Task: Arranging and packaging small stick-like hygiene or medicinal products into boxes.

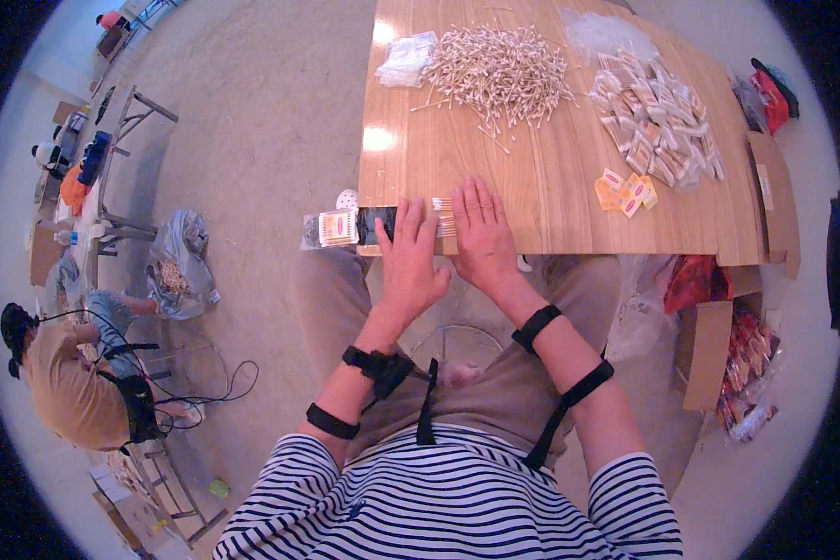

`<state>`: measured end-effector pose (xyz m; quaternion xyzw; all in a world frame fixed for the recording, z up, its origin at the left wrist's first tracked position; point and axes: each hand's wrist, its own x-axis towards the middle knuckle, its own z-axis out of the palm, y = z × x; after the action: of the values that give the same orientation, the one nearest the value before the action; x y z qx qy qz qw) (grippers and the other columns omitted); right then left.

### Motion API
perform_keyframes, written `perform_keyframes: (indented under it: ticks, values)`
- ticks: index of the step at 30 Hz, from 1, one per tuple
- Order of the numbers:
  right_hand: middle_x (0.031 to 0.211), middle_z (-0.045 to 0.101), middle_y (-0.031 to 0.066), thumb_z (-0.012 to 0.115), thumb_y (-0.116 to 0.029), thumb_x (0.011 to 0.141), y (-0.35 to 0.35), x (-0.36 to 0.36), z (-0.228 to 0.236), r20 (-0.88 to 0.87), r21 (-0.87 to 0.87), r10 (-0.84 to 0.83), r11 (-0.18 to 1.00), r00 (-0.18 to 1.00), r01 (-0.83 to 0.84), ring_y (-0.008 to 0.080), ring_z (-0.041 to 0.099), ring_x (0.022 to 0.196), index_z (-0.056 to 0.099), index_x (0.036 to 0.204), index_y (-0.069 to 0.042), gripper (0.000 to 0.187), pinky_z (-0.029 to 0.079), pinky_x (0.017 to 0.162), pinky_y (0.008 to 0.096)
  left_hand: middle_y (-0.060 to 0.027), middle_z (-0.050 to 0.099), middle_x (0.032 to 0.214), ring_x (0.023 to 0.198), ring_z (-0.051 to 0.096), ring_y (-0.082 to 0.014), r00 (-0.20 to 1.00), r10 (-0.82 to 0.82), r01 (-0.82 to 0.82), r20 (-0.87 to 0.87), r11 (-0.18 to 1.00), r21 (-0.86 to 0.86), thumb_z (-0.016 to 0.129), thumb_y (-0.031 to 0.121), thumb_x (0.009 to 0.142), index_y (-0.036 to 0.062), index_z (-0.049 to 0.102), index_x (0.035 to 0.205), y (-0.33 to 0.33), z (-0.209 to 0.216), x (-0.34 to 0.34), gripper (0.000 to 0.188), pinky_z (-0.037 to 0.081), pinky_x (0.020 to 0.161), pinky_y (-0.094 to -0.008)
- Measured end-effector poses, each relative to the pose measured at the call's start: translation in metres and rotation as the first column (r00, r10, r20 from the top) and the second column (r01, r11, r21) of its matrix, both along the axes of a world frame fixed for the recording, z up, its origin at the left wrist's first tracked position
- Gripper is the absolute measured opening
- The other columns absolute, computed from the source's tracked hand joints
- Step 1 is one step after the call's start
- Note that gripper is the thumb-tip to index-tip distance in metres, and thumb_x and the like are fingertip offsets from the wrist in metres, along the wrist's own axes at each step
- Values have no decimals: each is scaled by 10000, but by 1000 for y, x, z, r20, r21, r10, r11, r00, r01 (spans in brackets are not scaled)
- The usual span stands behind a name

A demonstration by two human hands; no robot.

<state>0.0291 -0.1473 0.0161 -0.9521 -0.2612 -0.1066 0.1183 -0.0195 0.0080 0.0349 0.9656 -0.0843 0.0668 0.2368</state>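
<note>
My left hand [409,261] lies at the table's near left corner, fingers stretched out and resting partly on a black flat piece [371,224]. Just left of that piece, a clear small bag of cotton swabs with a printed card [338,227] sticks out past the table's edge. My right hand [482,233] is laid flat with its fingers straight and close together. Between the two hands a few cotton swabs [444,217] lie side by side on the wood; the right hand's fingers are beside them and may cover some.
A big heap of loose cotton swabs [504,75] lies farther up the table [551,177]. Clear empty bags [406,59] flank it. Filled swab packs [658,117] and orange-white cards [628,191] are at right. Another person [84,383] sits at far left.
</note>
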Motion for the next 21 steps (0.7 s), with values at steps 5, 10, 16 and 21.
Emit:
perform_keyframes:
  ticks: [5,10,16,21]
  values:
    - [1580,326,263,765,-193,733,1,0,6,-37,-34,4,999,999,-5,398,260,1509,380,1479,55,875,188,1253,501,-202,362,1560,1520,232,-396,1000,15,-15,19,1000,-5,749,195,660,58,489,1397,3,-3,4,793,69,1197,-673]
    - [1576,329,266,764,-166,719,0,-1,8,-64,15,6,1000,998,-5,398,261,1509,375,1479,57,882,193,1251,503,-223,354,1555,1519,226,-396,1000,9,-9,20,1000,6,722,148,659,8,504,1391,2,-1,10,776,76,1199,-666]
    - [1578,328,261,756,-158,724,0,-1,3,-44,1,-1,1000,999,1,398,257,1511,372,1483,54,877,202,1247,504,-224,340,1567,1524,217,-394,1000,9,-9,-13,1000,-6,725,167,678,5,501,1398,1,-1,11,771,71,1201,-661]
    - [1576,330,259,731,-142,739,2,0,4,-35,6,1,1000,999,-1,400,265,1506,378,1475,58,841,209,1245,501,-214,353,1565,1522,222,-396,1000,3,-3,19,1000,-4,735,185,669,42,485,1414,3,-9,5,798,65,1202,-665]
